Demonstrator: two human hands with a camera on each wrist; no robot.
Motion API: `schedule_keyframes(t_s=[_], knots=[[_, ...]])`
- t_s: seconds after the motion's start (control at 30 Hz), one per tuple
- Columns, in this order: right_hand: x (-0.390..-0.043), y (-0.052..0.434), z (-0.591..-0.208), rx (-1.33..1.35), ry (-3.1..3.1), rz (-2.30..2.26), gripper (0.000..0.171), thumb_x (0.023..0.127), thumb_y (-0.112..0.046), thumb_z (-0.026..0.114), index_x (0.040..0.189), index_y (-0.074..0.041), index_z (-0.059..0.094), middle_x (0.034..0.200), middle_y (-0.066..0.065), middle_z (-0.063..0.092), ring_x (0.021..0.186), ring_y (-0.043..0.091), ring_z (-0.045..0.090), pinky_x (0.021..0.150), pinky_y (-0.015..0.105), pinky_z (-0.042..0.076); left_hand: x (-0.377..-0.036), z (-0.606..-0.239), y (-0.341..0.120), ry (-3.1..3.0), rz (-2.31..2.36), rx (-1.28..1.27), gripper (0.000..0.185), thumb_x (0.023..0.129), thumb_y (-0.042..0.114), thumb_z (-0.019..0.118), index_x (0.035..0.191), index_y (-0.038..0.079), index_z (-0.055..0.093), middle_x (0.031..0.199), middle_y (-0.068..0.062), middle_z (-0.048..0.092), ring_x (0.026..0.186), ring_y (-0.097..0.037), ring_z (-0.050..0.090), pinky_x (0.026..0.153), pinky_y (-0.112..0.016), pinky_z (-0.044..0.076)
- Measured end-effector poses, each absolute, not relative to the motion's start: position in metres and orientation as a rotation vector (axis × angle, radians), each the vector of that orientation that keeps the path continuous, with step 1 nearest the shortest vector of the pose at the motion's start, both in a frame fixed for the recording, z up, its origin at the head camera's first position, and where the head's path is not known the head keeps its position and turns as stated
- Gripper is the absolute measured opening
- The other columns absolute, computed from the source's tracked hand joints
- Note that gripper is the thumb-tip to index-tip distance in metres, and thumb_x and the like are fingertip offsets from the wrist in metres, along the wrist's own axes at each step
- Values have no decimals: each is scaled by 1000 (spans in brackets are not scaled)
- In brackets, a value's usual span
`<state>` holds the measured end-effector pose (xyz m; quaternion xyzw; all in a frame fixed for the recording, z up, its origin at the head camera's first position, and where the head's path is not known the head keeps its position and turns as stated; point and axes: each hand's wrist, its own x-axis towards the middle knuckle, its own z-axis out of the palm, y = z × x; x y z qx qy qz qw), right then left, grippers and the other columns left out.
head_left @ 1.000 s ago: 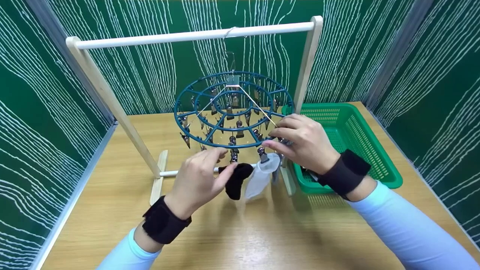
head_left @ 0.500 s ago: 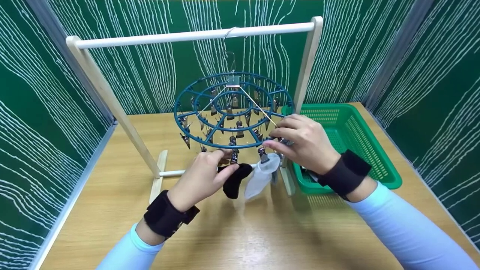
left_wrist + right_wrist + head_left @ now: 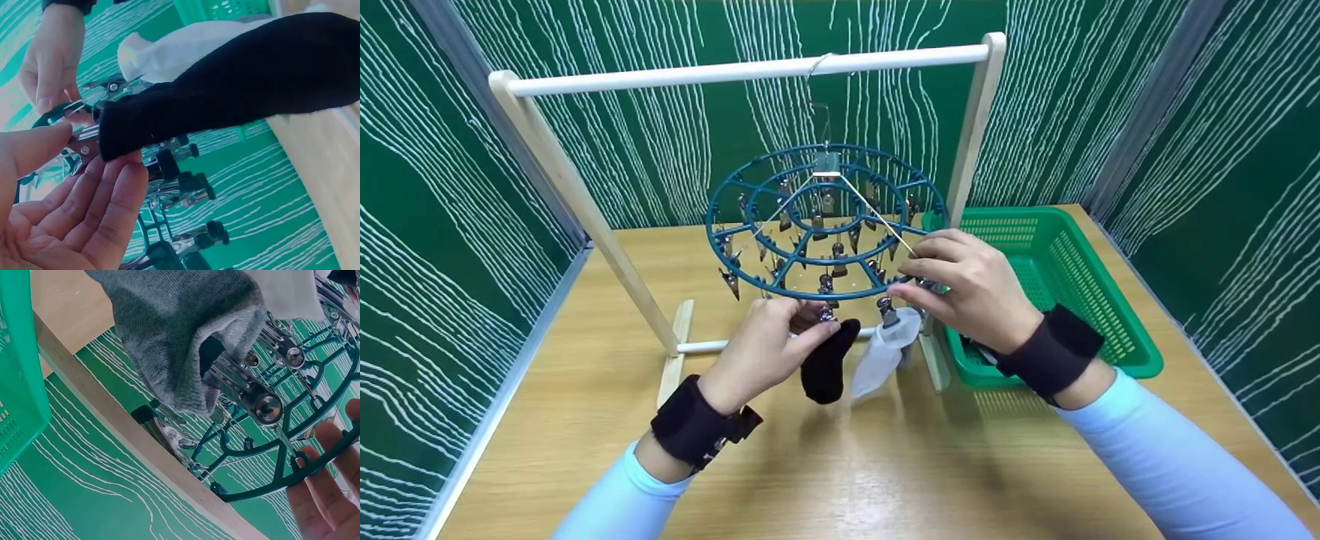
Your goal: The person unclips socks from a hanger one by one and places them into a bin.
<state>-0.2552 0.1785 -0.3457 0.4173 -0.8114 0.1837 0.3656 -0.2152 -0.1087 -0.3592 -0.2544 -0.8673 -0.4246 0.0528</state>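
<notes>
A round teal clip hanger (image 3: 825, 221) hangs by a hook from the wooden rack's top bar (image 3: 750, 71). My left hand (image 3: 808, 321) is under the hanger's near rim. It pinches a metal clip (image 3: 84, 149) at the cuff of a black sock (image 3: 825, 367). The sock hangs down from there. My right hand (image 3: 913, 276) grips the hanger's rim (image 3: 315, 464) on the right. Just below it a white sock (image 3: 885, 352) hangs from a clip. Behind that a grey sock (image 3: 180, 332) hangs from another clip (image 3: 250, 394).
A green plastic basket (image 3: 1080, 285) stands on the wooden table (image 3: 885, 465) at the right, beside the rack's right post (image 3: 971, 127). The rack's left post (image 3: 577, 202) slants down to its foot. Green patterned walls close in the table on three sides.
My left hand has moved up and right with the black sock's cuff to a clip on the near rim. The sock now hangs straighter. My right hand has stayed on the rim.
</notes>
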Motion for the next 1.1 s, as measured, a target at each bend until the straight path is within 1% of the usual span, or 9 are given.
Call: schedule_keyframes(t_s=[0.13,0.27,0.4,0.47,0.53,0.67,0.73,0.8,1.1], knots=[[-248,179,-346,1029,-2068,523,40,99,-42,81,108,-3,83,113,19,78,110,39,70,95,55,64,-214,-358,-106,-2623,-1291,-787,21,104,15,74,111,-4,79,106,-17,83,96,-28,81,89,-43,68],[-238,178,-350,976,-2002,622,44,100,-45,79,108,-2,80,115,21,75,107,38,68,91,54,63,-214,-358,-106,-2621,-1306,-787,19,104,15,74,108,-3,79,104,-16,83,95,-27,81,88,-42,68],[-228,177,-360,952,-1954,681,48,103,-49,73,107,-1,79,110,21,73,100,35,67,88,41,60,-214,-359,-107,-2627,-1317,-783,18,104,15,74,108,-2,79,103,-15,83,94,-25,81,87,-41,68],[-223,176,-365,958,-1955,680,49,103,-48,73,108,0,78,107,20,73,96,33,68,84,38,60,-214,-359,-107,-2632,-1314,-778,18,104,15,74,109,-2,80,103,-15,83,94,-25,81,88,-41,68],[-218,174,-372,974,-1966,687,44,102,-44,77,107,1,78,103,17,75,89,29,69,77,34,60,-214,-359,-107,-2621,-1307,-783,18,104,15,74,108,-2,80,101,-15,83,93,-25,81,87,-42,68],[-207,167,-386,1010,-2038,703,32,91,-26,90,106,0,78,94,12,79,78,20,70,65,31,60,-214,-360,-107,-2605,-1294,-784,17,103,14,74,107,-2,81,99,-14,83,91,-25,80,85,-42,68],[-202,162,-394,1024,-2092,721,31,85,-18,93,107,-1,78,93,11,80,76,18,70,65,29,60,-214,-360,-107,-2600,-1290,-789,17,103,14,75,106,-2,81,98,-14,83,90,-24,80,84,-42,68],[-197,157,-401,1032,-2148,761,32,84,-15,94,108,-2,77,95,10,80,77,18,72,67,29,63,-214,-360,-108,-2602,-1290,-788,17,103,14,74,107,-2,80,99,-14,83,90,-25,80,84,-42,68],[-189,138,-430,1033,-2391,941,26,90,-17,90,108,-3,77,97,10,82,81,18,79,73,31,67,-213,-358,-108,-2599,-1302,-767,16,104,14,74,107,0,81,99,-13,84,87,-21,79,82,-40,68]])
